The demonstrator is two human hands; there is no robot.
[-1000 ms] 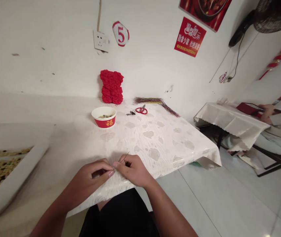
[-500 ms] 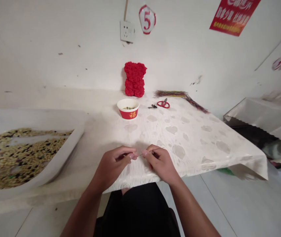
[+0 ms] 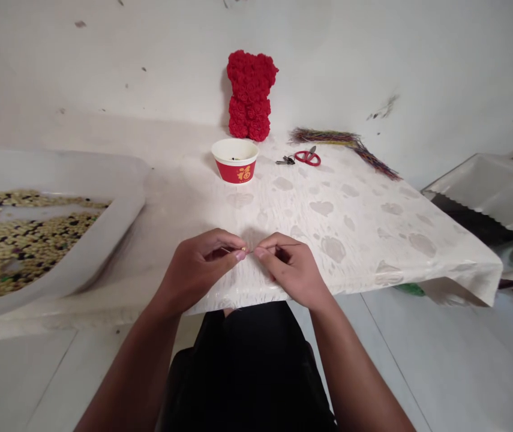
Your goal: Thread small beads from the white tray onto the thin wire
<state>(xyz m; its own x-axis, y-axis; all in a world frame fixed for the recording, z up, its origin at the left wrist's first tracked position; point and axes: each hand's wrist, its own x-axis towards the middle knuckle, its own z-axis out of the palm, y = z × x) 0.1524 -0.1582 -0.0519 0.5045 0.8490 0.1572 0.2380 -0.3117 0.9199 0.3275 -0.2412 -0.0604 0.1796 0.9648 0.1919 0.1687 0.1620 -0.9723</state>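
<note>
Over the front part of the table, my left hand (image 3: 202, 264) is closed, thumb and forefinger pinching a tiny yellowish bead (image 3: 243, 249). Just to its right, my right hand (image 3: 290, 267) is closed on a thin dark cord (image 3: 289, 245), whose loose end sticks out past the knuckles. The cord spans the small gap between both sets of fingertips and reaches the bead. Whether it passes through the bead is too small to tell. A thin strand also shows behind the left fingertips.
A white tray (image 3: 123, 207) of loose beads stands at left. Beyond my hands are a red-and-white bowl (image 3: 234, 171) with a few beads inside, a red rose bear (image 3: 251, 96), keys (image 3: 285, 160), red-handled scissors (image 3: 308, 157) and a bundle of thin cords (image 3: 328, 137) by the wall.
My view has tipped downward, so the table things sit higher in it. My fingertips have come closer together, and the yellowish bead now shows in the left pinch.
</note>
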